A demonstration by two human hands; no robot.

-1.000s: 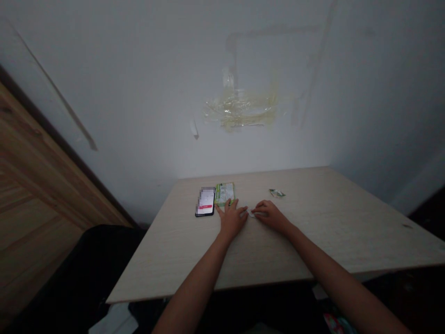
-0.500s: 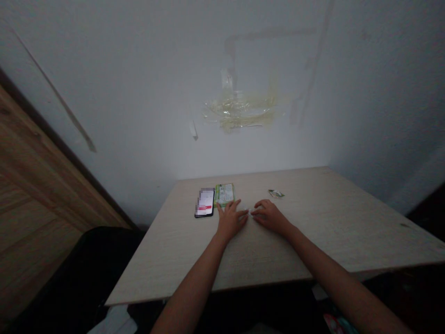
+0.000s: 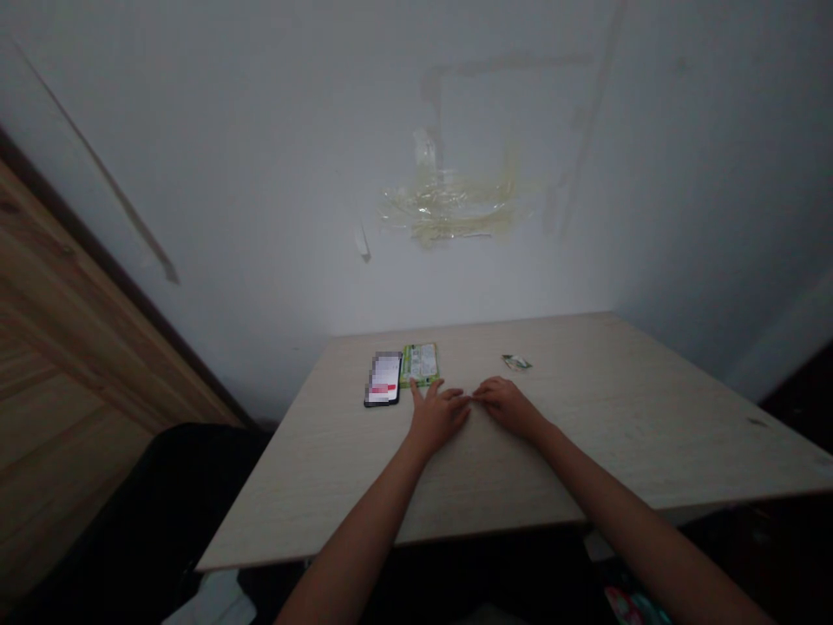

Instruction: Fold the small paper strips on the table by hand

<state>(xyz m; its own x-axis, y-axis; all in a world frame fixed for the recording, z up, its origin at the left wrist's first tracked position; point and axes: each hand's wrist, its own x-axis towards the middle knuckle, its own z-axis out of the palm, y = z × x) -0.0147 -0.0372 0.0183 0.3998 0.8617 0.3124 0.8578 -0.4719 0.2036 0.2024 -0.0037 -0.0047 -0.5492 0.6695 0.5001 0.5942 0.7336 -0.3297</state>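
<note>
Left hand [image 3: 438, 418] sits farther right than before, fingertips nearly meeting the right hand [image 3: 511, 406]. Small white piece hidden, apparently between the two, equally near each; long axis and whether either grip pinches it: cannot tell.

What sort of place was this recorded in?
Probably a room in a home: a pale table stands against a wall patched with tape, with a wooden panel, perhaps a door, at the left.

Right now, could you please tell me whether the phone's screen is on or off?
On: the phone glows pale, with a red bar showing.
</note>
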